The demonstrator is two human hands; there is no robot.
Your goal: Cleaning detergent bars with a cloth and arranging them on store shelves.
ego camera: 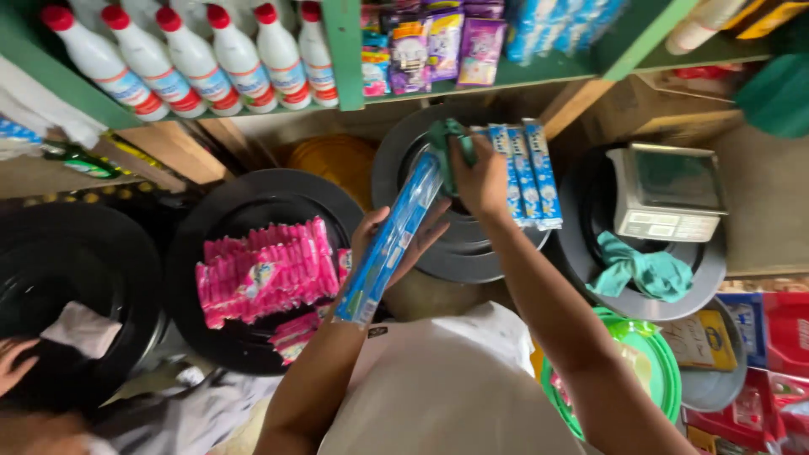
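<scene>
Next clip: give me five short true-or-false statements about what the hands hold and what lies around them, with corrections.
1. The left hand holds a long blue packet. True.
2. The right hand grips a green cloth. True.
3. The pink sachets lie in a white basin. False: they lie on a black basin lid.
4. The white bottles on the shelf have blue caps. False: red caps.
5. A weighing scale sits to the right. True.
</scene>
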